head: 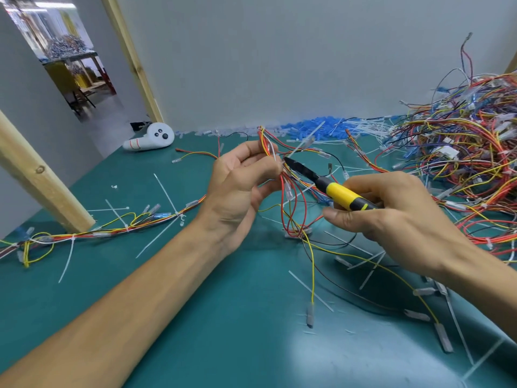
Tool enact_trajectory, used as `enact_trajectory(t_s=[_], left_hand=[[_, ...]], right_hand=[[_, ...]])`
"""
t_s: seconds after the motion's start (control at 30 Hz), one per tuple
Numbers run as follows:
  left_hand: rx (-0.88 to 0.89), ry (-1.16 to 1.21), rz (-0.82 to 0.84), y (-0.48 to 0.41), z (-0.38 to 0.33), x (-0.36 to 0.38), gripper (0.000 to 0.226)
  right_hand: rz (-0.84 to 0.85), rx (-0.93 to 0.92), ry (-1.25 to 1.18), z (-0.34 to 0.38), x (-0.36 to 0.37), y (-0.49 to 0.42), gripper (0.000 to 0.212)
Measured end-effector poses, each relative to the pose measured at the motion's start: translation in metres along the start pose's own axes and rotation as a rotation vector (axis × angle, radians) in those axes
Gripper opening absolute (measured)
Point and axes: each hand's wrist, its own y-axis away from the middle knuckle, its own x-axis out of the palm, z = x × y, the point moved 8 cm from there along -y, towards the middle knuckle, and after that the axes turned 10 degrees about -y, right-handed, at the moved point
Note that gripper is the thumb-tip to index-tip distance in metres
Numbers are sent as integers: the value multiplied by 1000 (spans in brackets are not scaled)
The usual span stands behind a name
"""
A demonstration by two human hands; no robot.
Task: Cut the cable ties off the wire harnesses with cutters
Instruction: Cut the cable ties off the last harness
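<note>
Left hand [240,189] grip pinches harness [289,193]; right hand [397,217] grip holds cutters [342,196], tip perhaps touching it. Wire pile [461,152] far right; controller [152,138] far left.

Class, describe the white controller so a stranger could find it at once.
Start at the green table, then follow its far left edge toward the grey wall. There lies the white controller. Unlike the coloured wires strewn about, it is chunky, rounded and carries dark buttons.
</note>
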Motion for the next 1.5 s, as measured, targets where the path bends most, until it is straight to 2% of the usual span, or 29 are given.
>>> enact_trajectory(t_s=[0.1, 0.27, 0.6, 0.73, 0.87, 1.0, 1.17, 1.23, 1.3, 1.37, 1.5], left_hand=[[-11, 50, 52, -1, -3, 1, 30], [17, 93, 45, 0, -2, 3, 34], [48, 70, 86, 1, -4, 5, 29], [42, 47, 69, 1, -4, 3, 35], [14, 69, 79, 1, -5, 2, 30], [-25, 82, 87, -1, -6, -1, 30], [-86, 123, -3, -2, -3, -14, 51], [-101, 119, -29, -3, -2, -18, 50], [-92, -17, -83, -6, -3, -24, 43], [-82, -267, -147, -9, -4, -31, 41], [-224, -602, -153, -10, 10, -41, 59]], right_hand=[[-17, 10, -56, -5, -2, -2, 34], [-76, -72, 78, -2, -8, -2, 30], [-18, -81, 63, 0, -6, -2, 25], [44, 1, -65, -7, -1, -2, 44], [-92, -38, -137, -2, -13, -4, 40], [-182, -71, 24, -2, -29, -5, 37], [-114, -47, 328, -6, -21, -5, 29], [-84, -30, 418, -8, -18, -4, 32], [-64, -17, 453, -11, -17, -4, 34], [-55, -9, 462, -13, -18, -5, 34], [-49, 9, 506, -17, -20, -6, 32]])
